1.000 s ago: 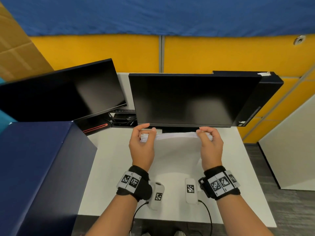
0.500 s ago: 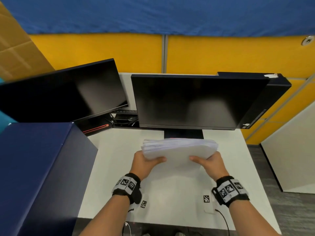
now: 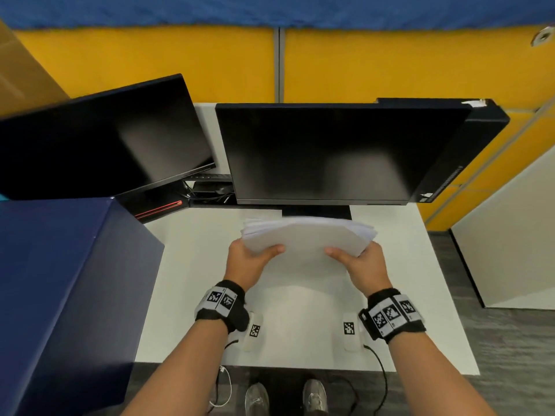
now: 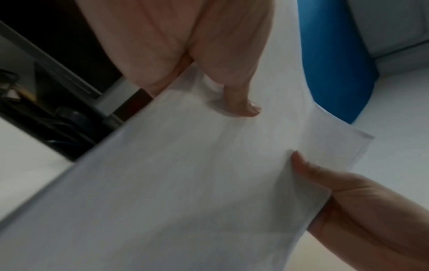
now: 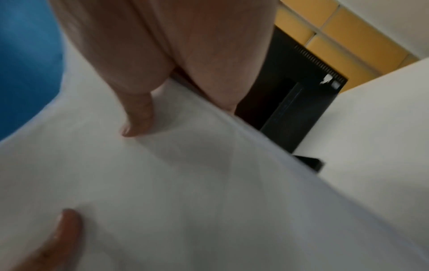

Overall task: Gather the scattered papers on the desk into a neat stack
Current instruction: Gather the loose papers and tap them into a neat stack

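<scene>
A stack of white papers [image 3: 306, 235] is held flat above the white desk [image 3: 192, 265], in front of the centre monitor. My left hand [image 3: 249, 259] grips its near left edge, thumb on top. My right hand [image 3: 357, 259] grips the near right edge the same way. The far ends of the sheets fan out slightly. In the left wrist view the paper stack [image 4: 185, 183] fills the frame with my left thumb pressed on it, and the right hand [image 4: 348, 201] pinches the far side. In the right wrist view the papers [image 5: 209, 183] lie under my right thumb.
Two dark monitors stand behind: one straight ahead [image 3: 330, 151], one angled at left [image 3: 99, 136]. A black computer case [image 3: 468, 145] sits at the back right. A tall dark blue box [image 3: 60, 295] borders the desk's left side. Yellow partition walls [image 3: 390, 64] close the back.
The stack was upright on its edge under the monitor, hands at its top. It has since been tipped flat, and both hands have drawn it back towards me above the desk.
</scene>
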Available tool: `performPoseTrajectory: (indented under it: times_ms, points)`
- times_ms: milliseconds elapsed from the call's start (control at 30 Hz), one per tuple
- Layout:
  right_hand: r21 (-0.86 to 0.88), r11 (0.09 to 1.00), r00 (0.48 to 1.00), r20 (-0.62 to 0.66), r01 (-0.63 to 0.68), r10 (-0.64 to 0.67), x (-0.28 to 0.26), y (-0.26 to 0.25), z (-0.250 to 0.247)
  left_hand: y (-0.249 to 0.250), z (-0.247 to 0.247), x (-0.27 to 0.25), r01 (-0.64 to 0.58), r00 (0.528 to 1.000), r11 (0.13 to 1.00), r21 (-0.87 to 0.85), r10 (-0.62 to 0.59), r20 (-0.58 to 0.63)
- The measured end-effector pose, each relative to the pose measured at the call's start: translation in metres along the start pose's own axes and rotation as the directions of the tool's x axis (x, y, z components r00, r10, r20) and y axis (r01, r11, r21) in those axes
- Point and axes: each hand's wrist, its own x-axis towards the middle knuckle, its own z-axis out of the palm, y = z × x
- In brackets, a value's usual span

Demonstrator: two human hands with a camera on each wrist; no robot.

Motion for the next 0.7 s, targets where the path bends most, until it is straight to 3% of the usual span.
performPoseTrajectory:
  times_ms: [133, 233, 367, 467, 700]
  points:
    - [0.08, 0.988, 0.985, -0.128, 0.13, -0.119, -0.002, -0.028, 0.001, 0.027, 0.004, 0.0, -0.104, 0.994, 0.994, -0.025, 0.103, -0.033]
    - [0.103, 0.976, 0.975, -0.132, 0.193, -0.179, -0.005, -0.039, -0.008, 0.033, 0.002, -0.003, -0.172, 0.984, 0.985, -0.027, 0.171, -0.041]
    - [-0.004, 0.997, 0.997, 0.005, 0.083, -0.083, -0.005, -0.011, -0.012, 0.006, 0.0, -0.004, -0.044, 0.999, 0.998, -0.036, 0.043, -0.011]
    - [-0.023, 0.998, 0.998, -0.015, -0.066, 0.066, -0.006, 0.009, -0.005, -0.003, 0.003, -0.004, 0.045, 0.999, 0.999, -0.021, -0.045, -0.022]
    - [0.002, 0.996, 0.993, -0.077, 0.088, -0.088, -0.007, -0.007, -0.007, 0.013, 0.004, -0.006, -0.064, 0.996, 0.997, -0.035, 0.062, -0.067]
